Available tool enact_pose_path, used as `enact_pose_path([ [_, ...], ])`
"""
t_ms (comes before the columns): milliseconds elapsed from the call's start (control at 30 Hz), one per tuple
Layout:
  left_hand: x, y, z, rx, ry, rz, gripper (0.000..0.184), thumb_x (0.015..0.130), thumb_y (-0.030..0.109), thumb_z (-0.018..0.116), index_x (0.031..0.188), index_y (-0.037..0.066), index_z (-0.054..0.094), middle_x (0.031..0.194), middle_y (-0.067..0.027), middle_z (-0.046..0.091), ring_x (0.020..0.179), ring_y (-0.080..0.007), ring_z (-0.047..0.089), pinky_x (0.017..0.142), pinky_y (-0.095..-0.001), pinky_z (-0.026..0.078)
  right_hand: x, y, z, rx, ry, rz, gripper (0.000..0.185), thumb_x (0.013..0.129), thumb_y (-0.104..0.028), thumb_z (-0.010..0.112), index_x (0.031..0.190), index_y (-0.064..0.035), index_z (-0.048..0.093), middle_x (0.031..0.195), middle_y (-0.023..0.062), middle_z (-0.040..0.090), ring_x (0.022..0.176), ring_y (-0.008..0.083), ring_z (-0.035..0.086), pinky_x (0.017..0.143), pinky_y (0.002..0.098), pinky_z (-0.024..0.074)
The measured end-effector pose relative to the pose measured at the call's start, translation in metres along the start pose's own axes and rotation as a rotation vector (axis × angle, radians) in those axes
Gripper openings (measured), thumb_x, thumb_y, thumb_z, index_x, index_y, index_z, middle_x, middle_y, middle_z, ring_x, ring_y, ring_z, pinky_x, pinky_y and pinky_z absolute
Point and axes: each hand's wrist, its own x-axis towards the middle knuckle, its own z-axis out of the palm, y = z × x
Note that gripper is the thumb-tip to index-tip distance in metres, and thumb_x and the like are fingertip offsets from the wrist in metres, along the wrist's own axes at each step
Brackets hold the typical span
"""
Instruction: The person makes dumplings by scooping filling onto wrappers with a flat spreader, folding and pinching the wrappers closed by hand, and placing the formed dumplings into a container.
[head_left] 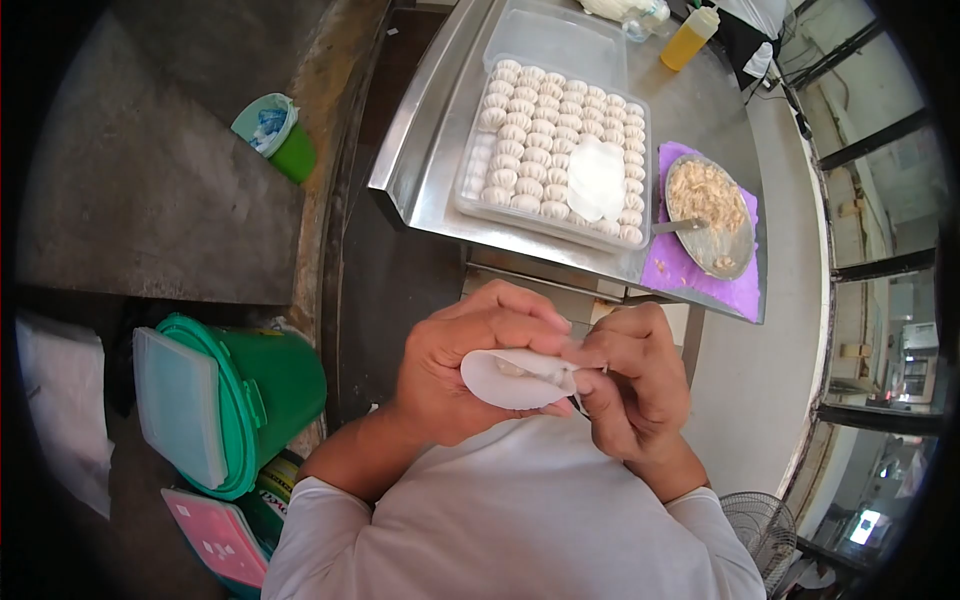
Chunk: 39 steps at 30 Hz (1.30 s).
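A round white dumpling wrapper (490,383) with a bit of pale filling in its fold is held in front of my chest. My left hand (450,365) cups it from the left, fingers curled round its back and thumb hidden behind it. At the wrapper's right edge, my right hand (640,385) pinches the dough between thumb and fingers. Beyond my hands, a clear plastic tray (462,200) holds rows of pleated dumplings (540,140). A stack of flat wrappers (597,180) rests on top of them. Right of the tray is an oval metal dish (735,255) of filling (705,195), with a metal utensil (678,226) at its rim.
The steel table (420,150) bears a purple cloth (665,270) under the dish and a bottle of yellow liquid (690,38) at the back. To the left are a green lidded bucket (285,385) and a small green bin (295,155). A fan (760,530) stands low right.
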Motion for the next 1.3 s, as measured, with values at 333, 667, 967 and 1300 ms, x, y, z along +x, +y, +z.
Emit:
enact_pose_path([
  [333, 0.0, -0.005, -0.003, -0.046, 0.002, 0.032, 0.044, 0.074, 0.003, 0.089, 0.114, 0.002, 0.07, 0.115, -0.0138, 0.064, 0.103, -0.0165, 0.063, 0.084, -0.0287, 0.052, -0.006, -0.005, 0.009, 0.191, 0.148, 0.157, 0.017, 0.087, 0.004, 0.07, 0.104, 0.002, 0.067, 0.102, 0.0117, 0.064, 0.085, 0.0241, 0.058, 0.069, 0.0324, 0.0494],
  [667, -0.003, -0.007, 0.003, -0.116, 0.033, 0.047, 0.041, 0.08, 0.003, 0.085, 0.116, -0.001, 0.067, 0.111, -0.0114, 0.061, 0.098, -0.0154, 0.06, 0.083, -0.0291, 0.05, -0.007, -0.001, 0.002, 0.028, 0.003, 0.008, 0.015, 0.088, 0.003, 0.069, 0.103, 0.0035, 0.064, 0.099, 0.0126, 0.064, 0.084, 0.0255, 0.058, 0.068, 0.0334, 0.0496],
  [967, -0.007, -0.009, 0.008, -0.176, 0.127, 0.014, 0.036, 0.082, 0.006, 0.084, 0.113, -0.002, 0.067, 0.109, -0.012, 0.062, 0.099, -0.0159, 0.059, 0.085, -0.029, 0.046, -0.005, 0.002, 0.004, -0.035, -0.039, -0.031, 0.014, 0.093, 0.001, 0.067, 0.106, 0.0036, 0.062, 0.096, 0.0125, 0.061, 0.082, 0.0223, 0.057, 0.067, 0.0327, 0.0486],
  [1300, -0.006, -0.02, 0.018, -0.284, 0.263, 0.062, 0.034, 0.086, 0.014, 0.083, 0.113, 0.0, 0.067, 0.106, -0.0102, 0.062, 0.088, -0.0141, 0.056, 0.079, -0.0291, 0.047, -0.004, 0.007, 0.001, -0.017, -0.017, 0.015, 0.01, 0.094, 0.0, 0.066, 0.101, 0.0044, 0.06, 0.095, 0.0137, 0.06, 0.08, 0.0208, 0.056, 0.065, 0.0298, 0.0484],
])
